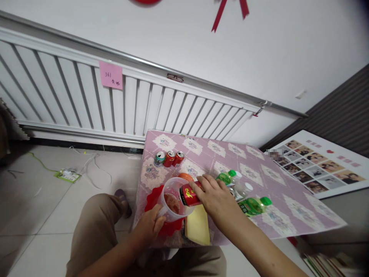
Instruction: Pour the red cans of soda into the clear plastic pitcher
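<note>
Red wall decoration (145, 1) cut off by top edge; pixelated patch (275, 154) hides part of photo board (319, 163).

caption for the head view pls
Right hand tips a red can over a clear pitcher gripped by the left hand.

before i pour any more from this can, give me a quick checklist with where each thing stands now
1. Left hand on the jug handle: ok, fingers wrapped round it.
2. Red can held firmly: cannot tell; the right hand has it, but grip force doesn't show.
3. Can's open end over the jug: ok, tipped at the mouth.
4. Room in the jug: ok, the liquid sits below the rim.
5. Anything left in the can: cannot tell, its inside is hidden.
6. Space beside the right hand: not ok, the near green bottle lies close by.
</note>
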Action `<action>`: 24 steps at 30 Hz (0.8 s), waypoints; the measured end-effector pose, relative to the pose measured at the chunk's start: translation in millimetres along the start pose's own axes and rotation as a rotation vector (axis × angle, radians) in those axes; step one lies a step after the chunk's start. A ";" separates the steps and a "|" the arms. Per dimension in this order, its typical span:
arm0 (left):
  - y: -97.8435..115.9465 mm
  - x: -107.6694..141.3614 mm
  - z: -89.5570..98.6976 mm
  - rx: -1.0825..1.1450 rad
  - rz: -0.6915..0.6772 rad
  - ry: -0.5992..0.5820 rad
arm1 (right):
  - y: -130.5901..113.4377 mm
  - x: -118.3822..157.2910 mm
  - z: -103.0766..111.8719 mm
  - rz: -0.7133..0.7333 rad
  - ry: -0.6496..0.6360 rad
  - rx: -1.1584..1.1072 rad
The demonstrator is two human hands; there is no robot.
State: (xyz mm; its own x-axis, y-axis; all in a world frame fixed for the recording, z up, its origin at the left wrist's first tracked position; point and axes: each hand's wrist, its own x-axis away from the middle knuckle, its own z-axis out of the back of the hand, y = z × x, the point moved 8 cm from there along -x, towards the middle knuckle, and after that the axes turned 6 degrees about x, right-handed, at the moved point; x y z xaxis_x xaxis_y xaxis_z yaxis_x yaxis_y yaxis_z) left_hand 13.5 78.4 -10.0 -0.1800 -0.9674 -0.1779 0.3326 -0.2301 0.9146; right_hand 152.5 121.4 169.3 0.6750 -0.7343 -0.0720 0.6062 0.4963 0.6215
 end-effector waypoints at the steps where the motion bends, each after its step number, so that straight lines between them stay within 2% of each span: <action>1: -0.3 0.0 -0.2 0.002 0.002 0.001 | -1.1 -1.1 1.2 0.003 -0.002 -0.001; 10: -5.7 -0.4 -4.6 -0.006 -0.016 -0.014 | -9.0 -8.0 2.6 0.014 -0.014 0.013; 19: -1.3 -0.3 -2.3 0.011 0.008 -0.038 | -9.6 -6.6 3.1 0.018 0.014 0.021; 24: -2.8 -0.4 -1.5 0.011 -0.011 -0.015 | -10.1 -6.8 2.4 0.020 0.013 0.021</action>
State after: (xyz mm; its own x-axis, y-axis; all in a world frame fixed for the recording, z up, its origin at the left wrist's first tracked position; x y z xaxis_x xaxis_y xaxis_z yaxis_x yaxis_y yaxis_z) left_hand 14.0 79.2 -13.1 -0.1978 -0.9630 -0.1828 0.3200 -0.2397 0.9166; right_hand 140.7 120.3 165.4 0.6925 -0.7181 -0.0698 0.5838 0.5009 0.6389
